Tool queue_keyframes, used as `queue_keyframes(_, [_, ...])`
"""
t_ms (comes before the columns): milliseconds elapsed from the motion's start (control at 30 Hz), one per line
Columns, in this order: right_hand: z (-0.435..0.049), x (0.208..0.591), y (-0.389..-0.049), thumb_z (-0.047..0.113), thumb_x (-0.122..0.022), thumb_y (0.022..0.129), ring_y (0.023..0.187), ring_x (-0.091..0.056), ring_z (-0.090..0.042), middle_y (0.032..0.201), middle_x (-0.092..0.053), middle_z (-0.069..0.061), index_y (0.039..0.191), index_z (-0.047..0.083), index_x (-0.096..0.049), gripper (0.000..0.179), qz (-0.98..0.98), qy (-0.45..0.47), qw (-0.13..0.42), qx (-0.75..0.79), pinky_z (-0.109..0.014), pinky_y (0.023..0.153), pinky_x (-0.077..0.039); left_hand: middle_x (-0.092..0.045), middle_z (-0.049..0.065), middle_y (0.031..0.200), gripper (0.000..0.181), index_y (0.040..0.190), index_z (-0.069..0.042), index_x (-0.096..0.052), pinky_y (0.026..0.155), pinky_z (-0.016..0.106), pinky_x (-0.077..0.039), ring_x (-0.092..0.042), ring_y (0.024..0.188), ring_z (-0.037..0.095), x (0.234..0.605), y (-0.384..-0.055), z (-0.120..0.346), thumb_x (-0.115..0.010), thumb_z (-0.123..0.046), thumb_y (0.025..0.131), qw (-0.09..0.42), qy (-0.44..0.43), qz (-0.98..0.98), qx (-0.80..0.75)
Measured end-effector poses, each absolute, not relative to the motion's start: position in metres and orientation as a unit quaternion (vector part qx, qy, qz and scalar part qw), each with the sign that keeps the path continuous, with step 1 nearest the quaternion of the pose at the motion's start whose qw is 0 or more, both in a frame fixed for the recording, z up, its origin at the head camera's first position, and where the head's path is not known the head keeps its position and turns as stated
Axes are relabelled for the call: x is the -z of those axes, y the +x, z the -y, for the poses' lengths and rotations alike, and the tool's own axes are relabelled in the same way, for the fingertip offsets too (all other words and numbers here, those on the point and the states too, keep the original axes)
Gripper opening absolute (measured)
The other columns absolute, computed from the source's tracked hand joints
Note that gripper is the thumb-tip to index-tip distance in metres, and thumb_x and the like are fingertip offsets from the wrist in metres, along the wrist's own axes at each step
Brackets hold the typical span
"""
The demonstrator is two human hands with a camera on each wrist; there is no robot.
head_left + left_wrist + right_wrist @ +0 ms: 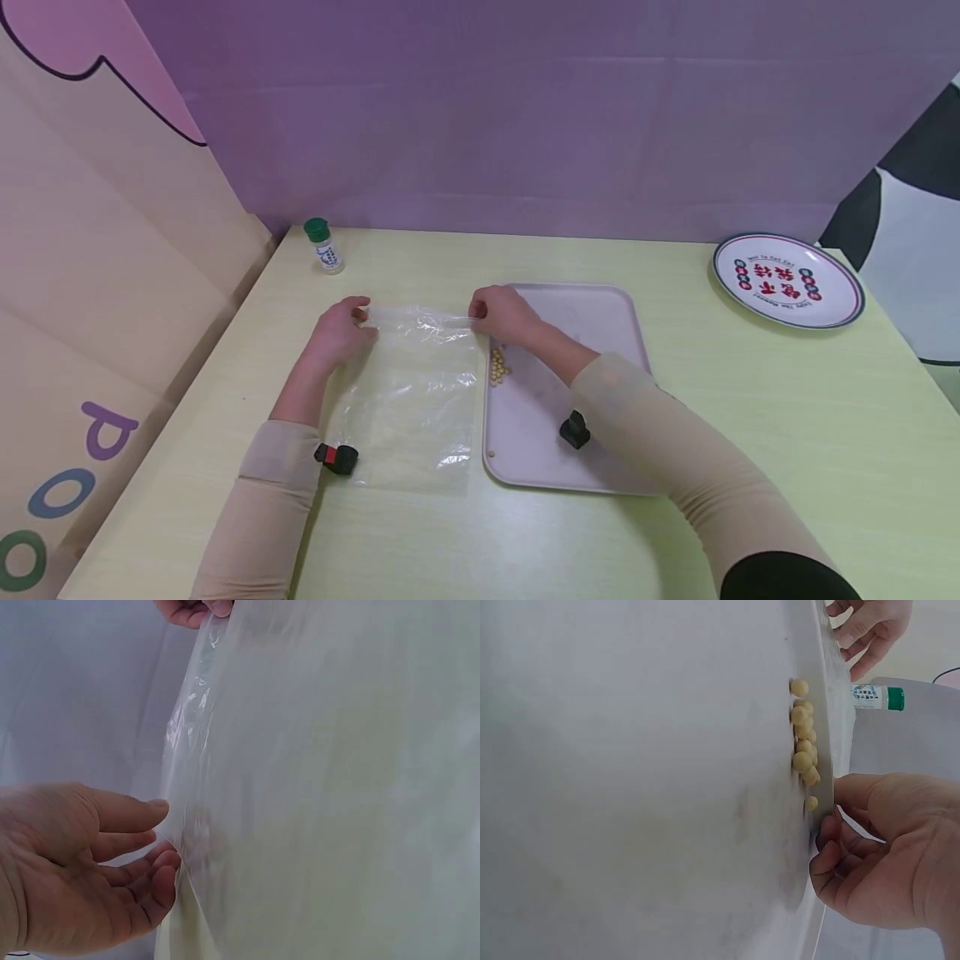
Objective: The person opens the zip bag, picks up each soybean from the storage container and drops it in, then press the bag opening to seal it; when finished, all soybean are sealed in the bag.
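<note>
A clear plastic bag [416,400] lies flat on the table, its upper edge between the two hands. My right hand [504,315] pinches the bag's upper right corner, beside the tray's rim. At the upper left corner is my left hand [343,332], fingers loosely bent and thumb apart. In the left wrist view, some fingertips of the left hand [90,862] touch the bag's edge [184,757]. To the right is a pale tray [555,467], partly under the right forearm. Small round yellowish balls [804,739] gather along its rim near the right hand [892,847].
A small bottle with a green cap [324,246] stands at the back left of the table. An oval plate with red lettering [787,308] rests at the back right. A purple cloth [525,125] hangs behind the table, and a printed panel [112,292] borders its left side.
</note>
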State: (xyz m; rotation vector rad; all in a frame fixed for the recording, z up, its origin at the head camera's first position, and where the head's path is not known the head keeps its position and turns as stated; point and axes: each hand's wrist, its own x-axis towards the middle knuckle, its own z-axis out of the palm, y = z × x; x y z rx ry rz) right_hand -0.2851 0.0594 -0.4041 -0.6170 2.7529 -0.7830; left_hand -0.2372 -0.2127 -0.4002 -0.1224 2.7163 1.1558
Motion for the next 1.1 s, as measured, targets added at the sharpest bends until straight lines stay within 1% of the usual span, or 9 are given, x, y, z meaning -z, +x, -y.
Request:
queue_keyframes(133, [-0.062,0.405,-0.286,0.005,-0.071,0.093,0.091,-0.060,-0.022,0.095,-0.068,-0.008,0.097,0.003,-0.069,0.005,-0.928,-0.218,0.108,0.284,-0.034,0.085,-0.051,-0.057,0.020,0.124,0.053,0.149,-0.002,-0.043,0.095,0.044,-0.047,-0.054,0.111,0.033,0.403,-0.238,0.214,-0.060,-0.008,0.099,0.073,-0.049,-0.911,-0.402])
queue_keyframes(233, [-0.064,0.405,-0.286,0.003,-0.070,0.092,0.092,-0.061,-0.022,0.096,-0.069,-0.009,0.098,0.002,-0.068,0.006,-0.922,-0.219,0.111,0.301,-0.033,0.085,-0.052,-0.058,0.018,0.118,0.047,0.146,-0.003,-0.049,0.088,0.041,-0.047,-0.054,0.105,0.032,0.404,-0.239,0.214,-0.060,-0.009,0.100,0.050,-0.044,-0.912,-0.405])
queue_keyframes(367, [-0.066,0.403,-0.284,0.003,-0.071,0.091,0.088,-0.059,-0.021,0.093,-0.066,-0.008,0.103,0.003,-0.067,0.013,-0.918,-0.214,0.114,0.315,-0.031,0.080,-0.050,-0.058,0.018,0.113,0.040,0.140,-0.003,-0.056,0.085,0.040,-0.047,-0.055,0.103,0.032,0.403,-0.239,0.213,-0.061,-0.010,0.100,0.018,-0.030,-0.911,-0.411])
queue_keyframes(467, [-0.067,0.401,-0.282,0.006,-0.074,0.090,0.083,-0.056,-0.019,0.090,-0.063,-0.006,0.108,0.005,-0.066,0.019,-0.915,-0.215,0.119,0.319,-0.031,0.075,-0.047,-0.059,0.018,0.111,0.036,0.136,-0.003,-0.060,0.084,0.040,-0.048,-0.055,0.103,0.032,0.401,-0.238,0.211,-0.060,-0.012,0.101,0.003,-0.022,-0.909,-0.416])
queue_keyframes(567, [-0.067,0.398,-0.280,0.012,-0.074,0.092,0.078,-0.055,-0.018,0.088,-0.062,-0.005,0.109,0.007,-0.066,0.020,-0.911,-0.222,0.124,0.324,-0.030,0.072,-0.045,-0.060,0.017,0.112,0.032,0.132,-0.002,-0.062,0.083,0.038,-0.049,-0.056,0.102,0.031,0.400,-0.237,0.208,-0.059,-0.013,0.102,-0.001,-0.016,-0.905,-0.424])
queue_keyframes(733, [-0.065,0.394,-0.277,0.020,-0.069,0.097,0.077,-0.056,-0.017,0.089,-0.065,-0.003,0.105,0.009,-0.069,0.014,-0.906,-0.238,0.118,0.330,-0.031,0.071,-0.047,-0.061,0.015,0.114,0.026,0.127,-0.003,-0.064,0.079,0.036,-0.052,-0.060,0.096,0.029,0.398,-0.238,0.204,-0.058,-0.012,0.103,0.005,-0.002,-0.899,-0.439])
queue_keyframes(933, [-0.060,0.391,-0.276,0.018,-0.066,0.099,0.082,-0.058,-0.018,0.092,-0.067,-0.002,0.102,0.008,-0.071,0.011,-0.894,-0.268,0.120,0.340,-0.031,0.075,-0.049,-0.061,0.014,0.110,0.024,0.125,-0.005,-0.065,0.074,0.033,-0.052,-0.061,0.091,0.027,0.394,-0.235,0.202,-0.060,-0.010,0.102,0.002,0.024,-0.895,-0.445])
queue_keyframes(1100, [-0.053,0.385,-0.275,0.015,-0.068,0.098,0.080,-0.058,-0.016,0.090,-0.068,0.000,0.099,0.009,-0.073,0.008,-0.886,-0.294,0.104,0.343,-0.029,0.074,-0.049,-0.062,0.013,0.107,0.022,0.123,-0.006,-0.067,0.072,0.032,-0.052,-0.061,0.088,0.027,0.387,-0.232,0.199,-0.062,-0.010,0.101,-0.012,0.046,-0.892,-0.450])
